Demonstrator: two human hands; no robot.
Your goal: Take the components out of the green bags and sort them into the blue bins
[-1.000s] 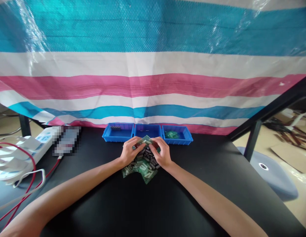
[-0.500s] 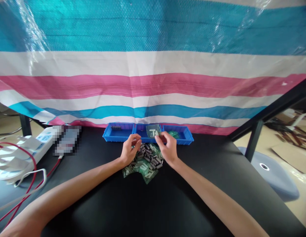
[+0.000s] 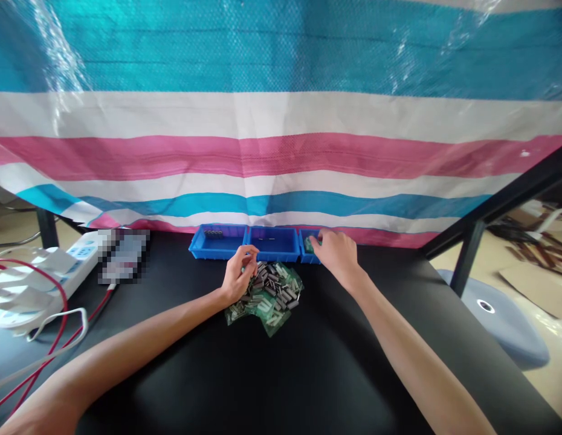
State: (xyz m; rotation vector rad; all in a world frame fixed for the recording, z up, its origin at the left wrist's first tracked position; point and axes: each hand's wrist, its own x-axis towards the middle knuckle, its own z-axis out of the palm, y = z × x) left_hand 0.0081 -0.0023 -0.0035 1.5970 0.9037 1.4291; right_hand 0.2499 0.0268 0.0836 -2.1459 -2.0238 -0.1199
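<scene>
A heap of short dark cylinders (image 3: 272, 284) lies on several clear bags of green pieces (image 3: 272, 317) on the black table. My left hand (image 3: 239, 275) hovers at the heap's upper left, its fingertips pinched together; whether they hold anything is hidden. My right hand (image 3: 335, 252) reaches over the right blue bin (image 3: 304, 254), fingers down by the green pieces (image 3: 310, 244) inside, mostly covering them. The middle blue bin (image 3: 268, 244) holds a few tiny items, and the left blue bin (image 3: 217, 243) has a row of dark cylinders at its back.
A white power strip (image 3: 79, 257) and red and white cables (image 3: 49, 308) lie at the table's left, beside a pixelated object (image 3: 124, 257). A striped tarp (image 3: 281, 157) hangs behind the bins. A black table leg (image 3: 465, 257) and a grey seat (image 3: 498, 320) stand at the right.
My right hand has moved right, from over the middle bin to the right bin, and the clear bag it held no longer shows. My left hand has barely moved.
</scene>
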